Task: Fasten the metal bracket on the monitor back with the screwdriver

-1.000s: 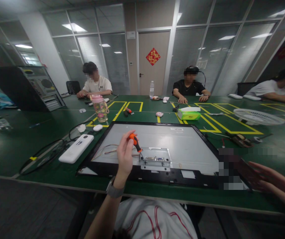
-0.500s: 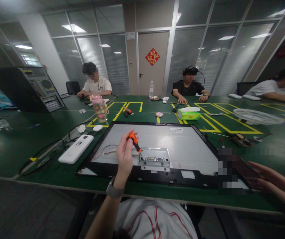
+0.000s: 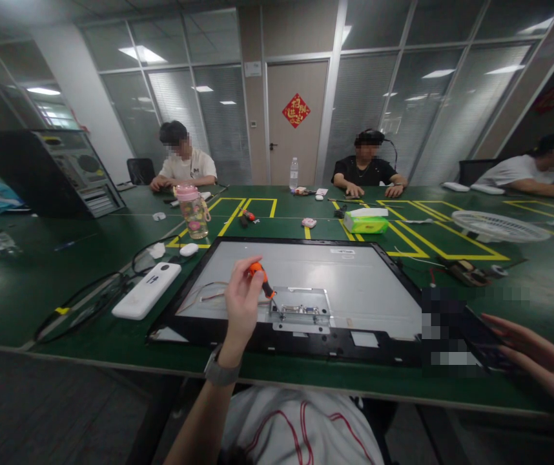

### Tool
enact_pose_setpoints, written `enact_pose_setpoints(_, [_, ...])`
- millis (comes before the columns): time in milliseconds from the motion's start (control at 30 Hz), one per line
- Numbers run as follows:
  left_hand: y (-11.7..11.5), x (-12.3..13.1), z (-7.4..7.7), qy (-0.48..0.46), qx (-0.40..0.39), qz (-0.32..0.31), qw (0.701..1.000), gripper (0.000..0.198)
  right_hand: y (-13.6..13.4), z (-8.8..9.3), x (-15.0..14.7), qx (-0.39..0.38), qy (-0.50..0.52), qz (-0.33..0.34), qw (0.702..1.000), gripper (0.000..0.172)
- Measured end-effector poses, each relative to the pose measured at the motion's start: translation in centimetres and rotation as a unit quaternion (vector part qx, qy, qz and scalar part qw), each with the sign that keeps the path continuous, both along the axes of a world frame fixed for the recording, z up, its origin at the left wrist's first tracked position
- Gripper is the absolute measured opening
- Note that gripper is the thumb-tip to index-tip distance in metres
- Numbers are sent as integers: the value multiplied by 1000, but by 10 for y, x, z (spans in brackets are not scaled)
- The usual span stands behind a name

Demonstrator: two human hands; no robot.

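Note:
My left hand point(image 3: 242, 296) is closed around the orange and black handle of a screwdriver point(image 3: 259, 274). The screwdriver leans down to the right, its tip at the left side of a metal bracket point(image 3: 303, 328) with a small circuit board in it. That bracket sits on the grey back of a flat display panel point(image 3: 374, 278) with a black frame, lying on the table. At the right, my right hand point(image 3: 531, 352) grips a dark phone point(image 3: 483, 336) over the panel's right corner; part of this area is pixelated.
A white power bank point(image 3: 146, 290) and black cables point(image 3: 81, 303) lie left of the panel. Behind it stand a pink-lidded bottle point(image 3: 192, 213) and a green tissue pack point(image 3: 367, 223). A small motor part point(image 3: 471, 271) lies at right. Several people sit across the green table point(image 3: 277, 387).
The fingers of my left hand have shifted slightly on the screwdriver handle. The phone in my right hand looks darker, and the hand stays nearly in place.

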State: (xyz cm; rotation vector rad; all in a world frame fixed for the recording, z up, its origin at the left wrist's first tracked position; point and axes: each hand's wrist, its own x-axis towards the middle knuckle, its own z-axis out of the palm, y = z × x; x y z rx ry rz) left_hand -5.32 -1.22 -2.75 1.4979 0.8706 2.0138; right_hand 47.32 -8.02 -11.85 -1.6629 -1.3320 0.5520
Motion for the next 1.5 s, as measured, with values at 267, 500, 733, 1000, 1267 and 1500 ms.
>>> enact_pose_setpoints(267, [0,-1,-2,-25,-39,-37,998,32,0,2,-2,3,-7,-4,1000,67])
enact_pose_setpoints(500, [0,0,2,-4,-4,21,1000,26,2,-3,3,-8,-3,7,1000,74])
enact_pose_setpoints(733, [0,0,0,-25,-31,-5,999,31,1,2,-2,-10,-2,-18,1000,73])
enact_pose_setpoints(1000, [1,2,2,-22,-40,-26,999,33,1,2,-3,-6,10,-14,1000,68])
enact_pose_setpoints(1267, [1,2,0,-27,-40,-2,999,31,-1,10,-11,-15,-3,-31,999,70])
enact_pose_setpoints(1500, [-1,1,2,10,9,60,998,26,-1,11,-12,-11,-5,-27,1000,72])
